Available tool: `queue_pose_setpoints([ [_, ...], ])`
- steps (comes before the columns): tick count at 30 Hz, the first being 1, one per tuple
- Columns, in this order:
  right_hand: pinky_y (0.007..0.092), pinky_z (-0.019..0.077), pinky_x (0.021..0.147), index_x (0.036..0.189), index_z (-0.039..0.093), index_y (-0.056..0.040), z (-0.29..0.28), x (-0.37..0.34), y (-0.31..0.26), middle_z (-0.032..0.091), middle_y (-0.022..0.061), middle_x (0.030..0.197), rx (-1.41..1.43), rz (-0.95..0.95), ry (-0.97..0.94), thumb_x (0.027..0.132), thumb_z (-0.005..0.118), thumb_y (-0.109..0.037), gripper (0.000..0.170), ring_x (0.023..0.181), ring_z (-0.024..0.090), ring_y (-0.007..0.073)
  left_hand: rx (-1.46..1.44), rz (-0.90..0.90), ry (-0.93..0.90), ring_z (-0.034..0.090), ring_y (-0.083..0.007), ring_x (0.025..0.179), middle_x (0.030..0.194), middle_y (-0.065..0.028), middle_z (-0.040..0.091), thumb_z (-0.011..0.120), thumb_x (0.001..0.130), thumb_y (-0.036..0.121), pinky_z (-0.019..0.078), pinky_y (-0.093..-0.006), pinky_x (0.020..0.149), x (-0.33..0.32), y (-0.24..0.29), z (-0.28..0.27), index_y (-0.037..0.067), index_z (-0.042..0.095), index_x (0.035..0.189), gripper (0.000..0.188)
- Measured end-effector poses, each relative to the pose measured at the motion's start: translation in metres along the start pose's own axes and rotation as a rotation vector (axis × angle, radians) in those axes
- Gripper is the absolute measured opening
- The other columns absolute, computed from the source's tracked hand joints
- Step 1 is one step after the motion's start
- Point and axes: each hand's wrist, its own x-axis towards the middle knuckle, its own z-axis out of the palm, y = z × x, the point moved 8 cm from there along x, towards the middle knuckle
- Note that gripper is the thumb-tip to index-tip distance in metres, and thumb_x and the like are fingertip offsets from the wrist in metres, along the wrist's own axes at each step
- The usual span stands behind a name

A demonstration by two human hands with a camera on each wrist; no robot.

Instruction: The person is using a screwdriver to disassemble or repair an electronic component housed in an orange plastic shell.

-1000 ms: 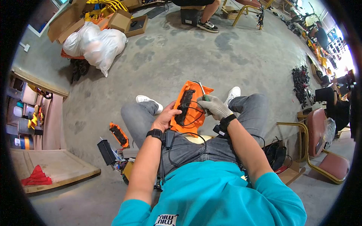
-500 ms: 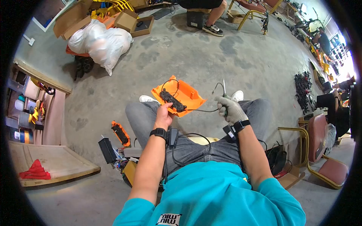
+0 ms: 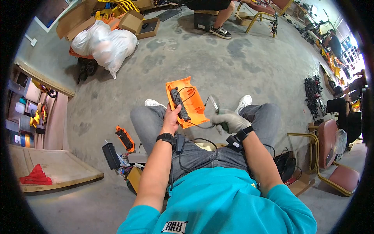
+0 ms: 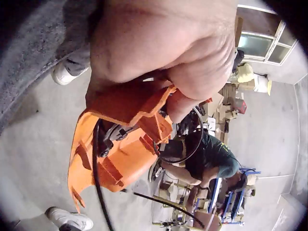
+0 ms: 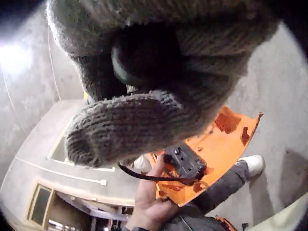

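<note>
Over the lap, the bare left hand [image 3: 171, 118] grips the lower left edge of an orange shell [image 3: 195, 103], its thumb on the black part [image 3: 179, 103] inside. A black cable [image 3: 201, 127] runs from that part to the right hand. The gloved right hand [image 3: 230, 121] holds a screwdriver with a dark handle, its metal shaft [image 3: 213, 102] pointing up and left. In the right wrist view the gloved fingers [image 5: 125, 127] curl round the dark handle [image 5: 144, 55]. The left wrist view shows the orange shell [image 4: 127, 161] under the left hand [image 4: 159, 43].
A second orange piece with a black part [image 3: 125, 139] lies on the floor at left, beside a black box [image 3: 111, 156] and wires. White bags [image 3: 103, 45] and cardboard boxes stand at upper left. A chair [image 3: 331, 152] is at right; another person sits at the top.
The orange shell has turned more upright in the left hand. The right hand has moved down and left toward it, and the screwdriver now leans left.
</note>
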Motion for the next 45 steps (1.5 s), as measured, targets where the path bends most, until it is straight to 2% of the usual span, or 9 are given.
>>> queue_pose_setpoints([
  [5,0.0265,0.0563,0.052,0.102,0.057,-0.0034,-0.04,0.013,0.013,0.066,0.0094,0.085,0.432,-0.198,0.172,0.092,0.066,-0.014,0.018,0.059,0.063,0.0128,0.024,0.024,-0.001,0.065,-0.0201,0.1,0.115,-0.0065,0.064,0.063,0.098,0.015,0.0563,-0.036,0.086,-0.009,0.008,0.011,0.004,0.049,0.131,0.037],
  [8,0.0255,0.0573,0.055,0.107,0.057,-0.0036,-0.046,0.017,0.012,0.067,0.0083,0.089,0.441,-0.24,0.281,0.093,0.066,-0.015,0.02,0.06,0.064,0.0122,-0.007,-0.008,-0.016,0.066,-0.0194,0.098,0.113,-0.0065,0.065,0.061,0.1,0.022,0.0572,-0.0363,0.084,-0.008,0.009,0.015,0.005,0.05,0.131,0.038],
  [16,0.0237,0.0547,0.062,0.123,0.055,-0.0017,-0.013,0.028,0.025,0.066,0.0057,0.094,0.252,-0.163,0.06,0.092,0.068,-0.02,0.038,0.07,0.062,0.0078,-0.086,-0.226,-0.175,0.068,-0.0209,0.1,0.116,-0.0067,0.066,0.05,0.104,0.035,0.0581,-0.0372,0.085,-0.005,-0.011,0.021,0.007,0.05,0.134,0.041],
  [20,0.0223,0.0463,0.055,0.113,0.062,-0.0042,0.005,0.032,0.038,0.067,0.002,0.095,0.035,-0.002,0.065,0.091,0.066,-0.026,0.031,0.062,0.053,0.0048,-0.074,-0.225,-0.191,0.068,-0.0213,0.101,0.116,-0.007,0.066,0.049,0.105,0.034,0.0584,-0.0384,0.086,-0.008,-0.009,0.022,0.009,0.049,0.134,0.039],
  [26,0.0254,0.0433,0.052,0.088,0.065,-0.0031,0.029,0.043,0.056,0.061,0.0005,0.069,-0.371,0.122,-0.032,0.081,0.064,-0.021,0.019,0.056,0.054,0.009,-0.051,-0.186,-0.173,0.069,-0.0203,0.097,0.113,-0.0066,0.067,0.049,0.105,0.032,0.0591,-0.0381,0.083,-0.012,-0.006,0.027,0.009,0.05,0.131,0.035],
  [27,0.0266,0.042,0.049,0.082,0.065,-0.0014,0.032,0.048,0.059,0.059,0.0024,0.063,-0.387,0.043,-0.046,0.079,0.063,-0.019,0.018,0.051,0.053,0.0102,-0.046,-0.18,-0.167,0.069,-0.0199,0.096,0.112,-0.0064,0.067,0.049,0.105,0.032,0.0591,-0.0374,0.082,-0.012,-0.005,0.026,0.008,0.051,0.13,0.034],
  [37,0.0266,0.0388,0.045,0.076,0.064,-0.0016,0.038,0.056,0.072,0.059,0.002,0.062,-0.415,0.06,-0.149,0.079,0.063,-0.019,0.017,0.047,0.051,0.0099,0.003,-0.134,-0.167,0.068,-0.0195,0.098,0.116,-0.006,0.066,0.046,0.106,0.033,0.0573,-0.0371,0.084,-0.008,-0.005,0.023,0.007,0.052,0.13,0.036],
  [40,0.0213,0.0357,0.045,0.088,0.065,-0.005,0.04,0.055,0.071,0.057,-0.0036,0.066,-0.329,0.027,-0.166,0.082,0.064,-0.017,0.013,0.049,0.046,0.0051,-0.016,-0.143,-0.167,0.068,-0.0195,0.098,0.115,-0.0059,0.066,0.046,0.106,0.033,0.0573,-0.0369,0.084,-0.008,-0.006,0.023,0.007,0.052,0.129,0.035],
  [45,0.0251,0.0378,0.045,0.077,0.063,-0.0017,0.041,0.05,0.065,0.058,0.0032,0.063,-0.189,0.05,-0.145,0.08,0.063,-0.019,0.017,0.047,0.049,0.0092,-0.008,-0.156,-0.153,0.068,-0.0184,0.096,0.114,-0.0056,0.066,0.047,0.106,0.034,0.0574,-0.0364,0.082,-0.012,-0.004,0.025,0.007,0.051,0.131,0.037],
])
